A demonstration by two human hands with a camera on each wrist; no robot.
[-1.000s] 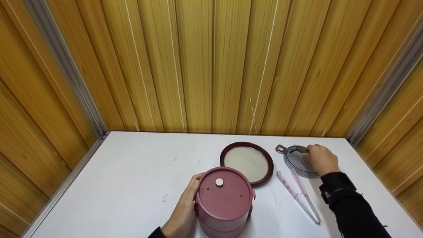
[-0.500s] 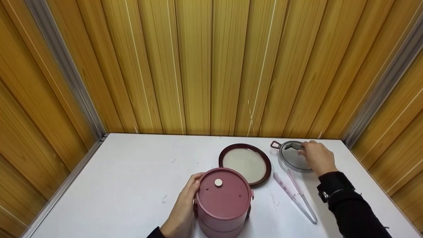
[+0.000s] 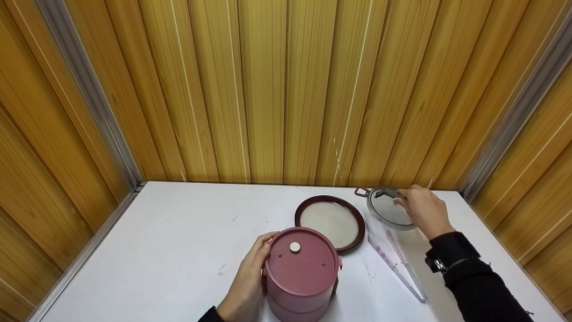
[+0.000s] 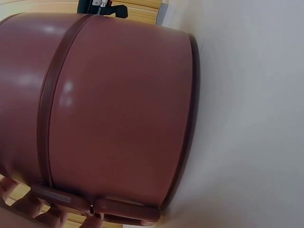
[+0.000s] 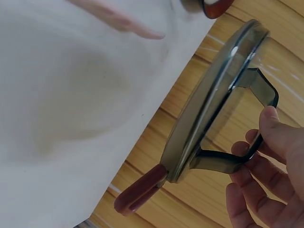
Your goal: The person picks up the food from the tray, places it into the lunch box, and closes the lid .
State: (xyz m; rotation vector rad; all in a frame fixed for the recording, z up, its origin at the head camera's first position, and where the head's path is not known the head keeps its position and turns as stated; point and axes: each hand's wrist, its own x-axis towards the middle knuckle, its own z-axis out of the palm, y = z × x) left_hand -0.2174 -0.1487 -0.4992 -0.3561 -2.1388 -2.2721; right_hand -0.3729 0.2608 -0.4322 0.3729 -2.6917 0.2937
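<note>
In the head view my left hand (image 3: 248,277) grips the left side of a round dusty-pink lunch box (image 3: 304,273). Its flat lid has a white button, and catches sit at its sides. The left wrist view shows fingers (image 4: 52,216) beside one of these catches. My right hand (image 3: 426,212) holds a round, see-through grey lid (image 3: 389,208) by its arched handle. Thumb and fingers close round that handle (image 5: 221,160) in the right wrist view, where a maroon loop tab (image 5: 140,190) sticks out from the rim. The lid is off the table.
Behind the lunch box lies a cream plate with a dark red rim (image 3: 308,205), partly covered by it. Pink-tipped tongs (image 3: 393,261) lie spread on the white table (image 3: 187,250), right of the plate. Wood-patterned walls (image 3: 268,89) enclose the back and sides.
My right hand has lifted the grey lid off the table and moved it left and toward the back wall. The left hand and lunch box have barely shifted.
</note>
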